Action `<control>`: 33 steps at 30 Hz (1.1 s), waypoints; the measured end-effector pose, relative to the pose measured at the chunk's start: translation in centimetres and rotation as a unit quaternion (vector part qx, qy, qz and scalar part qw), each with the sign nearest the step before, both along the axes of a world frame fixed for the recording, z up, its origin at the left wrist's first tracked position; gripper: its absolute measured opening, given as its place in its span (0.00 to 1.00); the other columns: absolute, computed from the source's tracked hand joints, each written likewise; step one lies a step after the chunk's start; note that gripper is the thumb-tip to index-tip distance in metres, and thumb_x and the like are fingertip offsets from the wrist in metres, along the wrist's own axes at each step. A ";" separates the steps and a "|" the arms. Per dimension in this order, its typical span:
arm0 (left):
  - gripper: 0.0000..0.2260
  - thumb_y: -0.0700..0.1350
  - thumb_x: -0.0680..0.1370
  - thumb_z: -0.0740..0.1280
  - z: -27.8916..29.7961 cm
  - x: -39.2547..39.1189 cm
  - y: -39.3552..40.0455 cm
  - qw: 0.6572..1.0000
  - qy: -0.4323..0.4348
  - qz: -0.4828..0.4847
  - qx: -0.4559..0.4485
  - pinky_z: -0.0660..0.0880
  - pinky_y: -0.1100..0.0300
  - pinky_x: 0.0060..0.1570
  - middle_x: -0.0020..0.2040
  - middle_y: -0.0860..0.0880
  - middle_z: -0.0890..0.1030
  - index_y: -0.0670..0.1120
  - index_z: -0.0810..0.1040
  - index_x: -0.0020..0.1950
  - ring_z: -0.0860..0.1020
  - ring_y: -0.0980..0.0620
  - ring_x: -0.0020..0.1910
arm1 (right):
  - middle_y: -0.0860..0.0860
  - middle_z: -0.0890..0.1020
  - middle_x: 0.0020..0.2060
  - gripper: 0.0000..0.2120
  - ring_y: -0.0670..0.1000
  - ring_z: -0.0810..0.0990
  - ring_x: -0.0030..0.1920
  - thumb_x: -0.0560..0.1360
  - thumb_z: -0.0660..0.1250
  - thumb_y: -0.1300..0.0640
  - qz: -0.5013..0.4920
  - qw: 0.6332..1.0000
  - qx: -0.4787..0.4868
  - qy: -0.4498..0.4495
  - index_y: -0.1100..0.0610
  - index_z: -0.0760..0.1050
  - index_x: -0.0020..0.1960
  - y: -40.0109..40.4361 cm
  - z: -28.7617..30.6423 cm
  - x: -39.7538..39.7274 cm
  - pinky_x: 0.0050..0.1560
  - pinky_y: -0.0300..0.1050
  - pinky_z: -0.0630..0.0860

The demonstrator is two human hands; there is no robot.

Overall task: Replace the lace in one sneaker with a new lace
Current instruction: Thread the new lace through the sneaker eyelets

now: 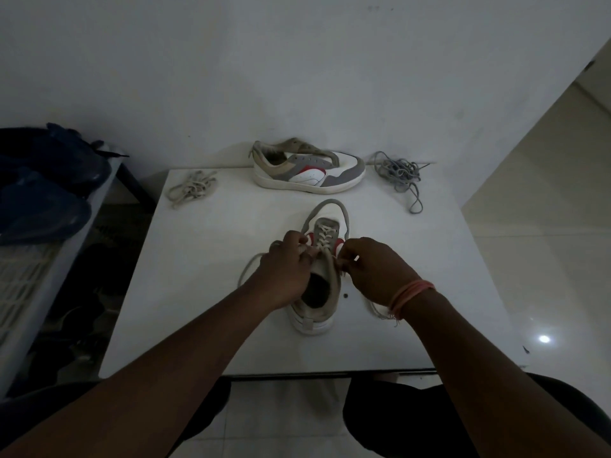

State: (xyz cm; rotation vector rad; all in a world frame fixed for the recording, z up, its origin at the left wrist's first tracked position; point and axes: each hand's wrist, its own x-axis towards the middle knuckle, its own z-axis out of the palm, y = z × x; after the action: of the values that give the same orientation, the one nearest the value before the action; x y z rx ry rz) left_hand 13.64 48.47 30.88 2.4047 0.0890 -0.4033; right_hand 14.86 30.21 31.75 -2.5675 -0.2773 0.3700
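From above, over the person's own arms, a sneaker [322, 259] sits near the middle of the white table [205, 292], toe pointing away and heel toward the person, so its long axis runs straight out from the body. Both hands meet over the upper eyelets near the tongue, one to each side of that axis. The left hand [287, 267] curls its fingers on the lace [322, 238] at the shoe's left edge; the right hand [373, 271] pinches a lace end at the right edge, thumb and fingertips drawn tight. Slack trails out on either side of the shoe, a loop to the left and a tail by the right wrist. The lower crossings toward the toe are threaded; whether this cream lace is coming out or going in I cannot tell. Either way, I'd judge the next pull runs across the shoe, each hand working its own side. At the far edge lie a second sneaker [309, 168] without a lace, a cream lace bundle [193, 188] at the left and a grey lace bundle [398, 175] at the right.
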 end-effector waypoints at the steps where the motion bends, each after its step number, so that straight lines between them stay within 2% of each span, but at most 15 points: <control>1: 0.15 0.54 0.85 0.57 -0.4 0.2 0.1 1.000 -0.003 -0.006 0.018 0.71 0.51 0.60 0.66 0.43 0.71 0.55 0.69 0.70 0.72 0.40 0.65 | 0.55 0.80 0.47 0.06 0.52 0.77 0.45 0.81 0.63 0.58 0.005 1.000 0.003 -0.008 0.57 0.78 0.49 0.0 -0.1 -0.1 0.45 0.43 0.72; 4: 0.12 0.51 0.84 0.60 -0.7 0.5 0.4 0.992 -0.074 -0.028 0.095 0.72 0.44 0.63 0.69 0.44 0.70 0.55 0.73 0.67 0.70 0.40 0.66 | 0.54 0.77 0.45 0.04 0.52 0.76 0.43 0.81 0.61 0.58 0.024 0.999 0.017 -0.014 0.55 0.74 0.50 0.1 -0.2 -0.5 0.42 0.41 0.72; 6: 0.09 0.50 0.84 0.60 -0.5 0.7 0.5 0.990 -0.091 -0.037 0.097 0.75 0.44 0.57 0.62 0.45 0.76 0.52 0.74 0.62 0.75 0.41 0.60 | 0.55 0.77 0.46 0.06 0.54 0.77 0.44 0.81 0.60 0.58 0.024 0.999 0.022 -0.017 0.56 0.75 0.53 0.2 -0.2 -0.5 0.46 0.46 0.75; 8: 0.08 0.51 0.84 0.58 -0.5 0.7 0.4 0.993 -0.064 -0.036 0.095 0.75 0.47 0.51 0.54 0.47 0.79 0.50 0.73 0.56 0.77 0.42 0.54 | 0.56 0.77 0.46 0.07 0.54 0.77 0.44 0.81 0.59 0.58 0.026 0.999 0.019 -0.018 0.57 0.75 0.54 0.2 0.0 -0.6 0.47 0.49 0.76; 10: 0.11 0.54 0.84 0.58 -0.3 0.8 0.5 0.998 -0.028 -0.024 0.051 0.73 0.50 0.45 0.50 0.46 0.78 0.48 0.71 0.51 0.77 0.44 0.49 | 0.55 0.77 0.45 0.08 0.54 0.77 0.43 0.82 0.58 0.56 0.032 0.999 0.021 -0.012 0.57 0.75 0.53 0.2 0.0 -0.7 0.46 0.49 0.76; 12: 0.13 0.54 0.85 0.57 0.3 0.8 0.5 1.000 0.015 -0.017 0.003 0.68 0.54 0.40 0.51 0.43 0.78 0.48 0.71 0.47 0.76 0.44 0.49 | 0.54 0.77 0.43 0.11 0.53 0.77 0.41 0.83 0.56 0.53 0.031 0.999 0.024 -0.010 0.57 0.75 0.50 0.3 0.0 -0.7 0.44 0.48 0.76; 15: 0.16 0.52 0.85 0.57 0.8 0.8 0.4 0.999 0.028 0.001 -0.045 0.73 0.52 0.48 0.51 0.41 0.81 0.44 0.78 0.49 0.78 0.41 0.52 | 0.53 0.77 0.38 0.15 0.52 0.76 0.38 0.84 0.54 0.51 0.031 0.999 0.019 -0.017 0.57 0.74 0.46 0.4 -0.5 -0.5 0.42 0.47 0.74; 16: 0.17 0.51 0.84 0.58 0.9 0.7 0.4 0.998 0.025 0.012 -0.053 0.73 0.52 0.46 0.46 0.41 0.81 0.42 0.79 0.46 0.78 0.41 0.48 | 0.52 0.77 0.38 0.16 0.52 0.76 0.37 0.84 0.54 0.50 0.036 0.999 0.016 -0.016 0.57 0.73 0.46 0.4 -0.6 -0.5 0.42 0.48 0.74; 18: 0.20 0.52 0.83 0.61 0.9 0.6 0.6 0.999 0.015 0.020 -0.030 0.68 0.53 0.38 0.34 0.44 0.76 0.43 0.72 0.34 0.75 0.42 0.38 | 0.51 0.77 0.39 0.16 0.50 0.76 0.38 0.84 0.53 0.49 0.045 0.999 0.000 -0.017 0.55 0.73 0.47 0.1 -0.6 -0.5 0.44 0.49 0.76; 19: 0.21 0.51 0.82 0.61 1.0 0.7 0.8 1.000 0.013 0.017 -0.008 0.68 0.53 0.37 0.32 0.44 0.74 0.44 0.70 0.32 0.74 0.42 0.37 | 0.50 0.77 0.40 0.15 0.50 0.77 0.39 0.84 0.53 0.48 0.045 0.999 -0.013 -0.020 0.54 0.74 0.48 -0.1 -0.5 -0.5 0.45 0.49 0.76; 22: 0.21 0.49 0.82 0.61 1.5 1.3 1.7 0.999 0.002 0.028 0.022 0.67 0.53 0.38 0.32 0.44 0.71 0.44 0.67 0.30 0.73 0.43 0.36 | 0.47 0.74 0.39 0.14 0.50 0.75 0.40 0.83 0.53 0.47 0.020 0.997 -0.060 -0.036 0.47 0.69 0.41 -0.7 -0.2 -0.4 0.46 0.50 0.73; 25: 0.22 0.51 0.82 0.62 1.6 1.8 2.6 0.998 0.006 0.043 0.047 0.69 0.54 0.39 0.32 0.45 0.70 0.46 0.67 0.29 0.75 0.42 0.37 | 0.45 0.70 0.35 0.18 0.50 0.72 0.37 0.83 0.54 0.49 -0.016 0.997 -0.055 -0.044 0.49 0.63 0.35 -0.7 -0.1 -0.2 0.44 0.50 0.71; 28: 0.22 0.58 0.78 0.60 1.0 1.5 2.8 0.997 0.023 0.047 0.050 0.77 0.48 0.50 0.36 0.45 0.72 0.47 0.67 0.29 0.79 0.37 0.44 | 0.46 0.70 0.34 0.17 0.52 0.73 0.37 0.82 0.55 0.51 -0.026 0.998 -0.056 -0.029 0.50 0.63 0.34 -0.7 -0.4 0.0 0.42 0.48 0.69; 30: 0.20 0.62 0.74 0.56 0.9 1.4 2.7 0.996 0.030 0.039 0.069 0.76 0.40 0.56 0.40 0.44 0.73 0.49 0.67 0.30 0.79 0.36 0.48 | 0.46 0.70 0.32 0.18 0.53 0.72 0.37 0.82 0.56 0.52 -0.032 0.998 -0.048 -0.026 0.50 0.63 0.34 -0.9 -0.6 0.0 0.42 0.47 0.68; 33: 0.20 0.61 0.79 0.54 1.4 1.1 2.2 0.992 0.044 0.017 0.115 0.74 0.42 0.60 0.42 0.47 0.75 0.50 0.69 0.35 0.78 0.39 0.51 | 0.53 0.75 0.32 0.19 0.55 0.74 0.38 0.83 0.57 0.52 -0.052 0.998 0.026 0.033 0.57 0.68 0.34 -0.9 -0.3 0.2 0.40 0.48 0.69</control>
State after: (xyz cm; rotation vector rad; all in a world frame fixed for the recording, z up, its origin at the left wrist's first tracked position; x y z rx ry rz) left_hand 14.75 50.66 32.27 2.6064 0.2276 -0.5081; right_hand 15.09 29.31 31.47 -2.5010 -0.1288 0.4016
